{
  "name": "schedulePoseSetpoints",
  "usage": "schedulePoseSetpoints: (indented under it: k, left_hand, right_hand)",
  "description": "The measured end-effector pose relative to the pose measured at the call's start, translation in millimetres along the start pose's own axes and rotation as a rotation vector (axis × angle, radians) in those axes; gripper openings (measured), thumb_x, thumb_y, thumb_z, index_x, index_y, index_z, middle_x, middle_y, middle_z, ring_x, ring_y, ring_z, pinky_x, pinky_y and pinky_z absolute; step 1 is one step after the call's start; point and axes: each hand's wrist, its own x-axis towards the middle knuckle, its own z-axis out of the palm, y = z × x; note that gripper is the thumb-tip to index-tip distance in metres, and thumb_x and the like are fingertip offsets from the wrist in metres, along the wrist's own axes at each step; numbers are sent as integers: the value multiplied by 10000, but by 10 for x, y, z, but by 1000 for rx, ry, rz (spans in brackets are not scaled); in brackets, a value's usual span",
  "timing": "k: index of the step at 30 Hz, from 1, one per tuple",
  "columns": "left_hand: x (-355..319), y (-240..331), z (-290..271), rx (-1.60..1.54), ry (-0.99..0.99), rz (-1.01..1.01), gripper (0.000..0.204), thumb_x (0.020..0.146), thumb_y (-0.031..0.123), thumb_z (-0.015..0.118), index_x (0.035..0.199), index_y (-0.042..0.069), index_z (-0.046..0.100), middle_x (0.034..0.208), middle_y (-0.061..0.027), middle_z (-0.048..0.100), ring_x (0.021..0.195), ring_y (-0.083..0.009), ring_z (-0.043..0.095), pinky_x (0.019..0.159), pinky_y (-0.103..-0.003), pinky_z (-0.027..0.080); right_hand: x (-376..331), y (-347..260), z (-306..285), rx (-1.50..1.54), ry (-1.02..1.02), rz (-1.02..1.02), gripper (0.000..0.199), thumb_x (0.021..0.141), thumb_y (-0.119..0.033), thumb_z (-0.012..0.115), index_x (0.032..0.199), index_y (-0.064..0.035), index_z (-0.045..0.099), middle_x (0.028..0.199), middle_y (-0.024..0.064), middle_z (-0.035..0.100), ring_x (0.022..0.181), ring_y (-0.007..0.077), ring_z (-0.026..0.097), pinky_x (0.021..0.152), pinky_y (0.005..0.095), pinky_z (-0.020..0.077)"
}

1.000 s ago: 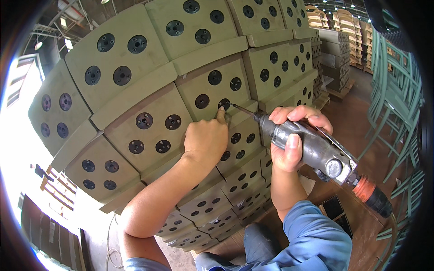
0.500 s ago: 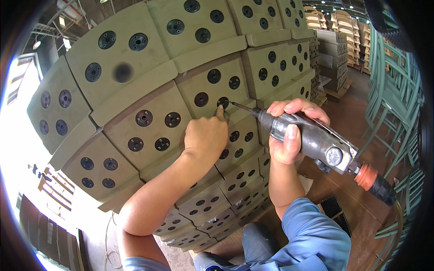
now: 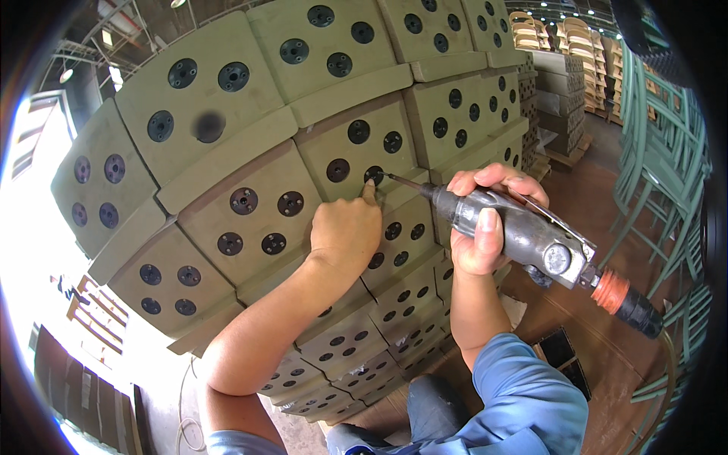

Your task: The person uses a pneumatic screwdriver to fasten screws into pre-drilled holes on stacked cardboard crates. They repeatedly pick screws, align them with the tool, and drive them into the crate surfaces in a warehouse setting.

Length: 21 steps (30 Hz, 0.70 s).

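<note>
My right hand [image 3: 485, 220] grips a grey metal air screwdriver [image 3: 516, 231] from below and behind, fingers over its top and thumb along its side. Its long thin bit [image 3: 406, 182] reaches left to a round black disc [image 3: 374, 175] set in an olive-green panel [image 3: 394, 155]. At that same disc, my left hand [image 3: 347, 231] puts the tip of its index finger against the lower edge, close to the bit's end. The other left fingers are curled in, and whatever they may hold is hidden. Three more black discs sit on this panel, some with small screw heads.
Stacked olive-green panels with black discs [image 3: 250, 220] fill the space before me. An air hose [image 3: 670, 379] runs down from the tool's orange and black coupling [image 3: 626, 302]. Green metal frames [image 3: 652, 159] stand at right; a dark open box [image 3: 561, 353] lies on the brown floor.
The view has shifted very slightly. Both hands and the screwdriver keep nearly the same place at the disc, with the tool's rear end a touch higher.
</note>
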Motion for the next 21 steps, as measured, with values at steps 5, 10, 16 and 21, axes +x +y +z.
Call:
schedulePoseSetpoints:
  k: [5, 10, 16, 21]
  left_hand:
    - [-8, 7, -116, -27, -53, 21, 652, 875, 93, 630, 1509, 7, 504, 818, -68, 769, 724, -228, 766, 603, -340, 593]
    - [-1, 15, -42, -19, -48, 1, 514, 1032, 245, 538, 1523, 92, 515, 785, -71, 750, 710, -247, 751, 612, -360, 579]
    - [2, 10, -43, -26, -50, -4, 512, 1045, 269, 531, 1525, 90, 511, 791, -67, 751, 717, -253, 751, 623, -365, 584]
    - [-1, 5, -102, -47, -87, -11, 519, 1047, 273, 528, 1530, 85, 502, 805, -72, 755, 725, -260, 752, 630, -370, 586]
  right_hand:
    - [3, 22, -39, -6, -32, -2, 469, 891, -139, 724, 1222, -38, 407, 1030, 237, 638, 792, 266, 660, 725, 449, 618]
    - [9, 28, -38, -13, -43, -2, 450, 894, -142, 709, 1211, -29, 409, 1038, 260, 643, 791, 261, 661, 722, 446, 617]
    - [2, 12, -9, -70, -69, -9, 412, 887, -168, 675, 1194, -45, 429, 1041, 254, 628, 766, 267, 637, 701, 435, 583]
    - [-16, 6, -35, -121, -130, -13, 395, 882, -187, 662, 1174, -49, 433, 1047, 257, 619, 768, 274, 625, 694, 438, 566]
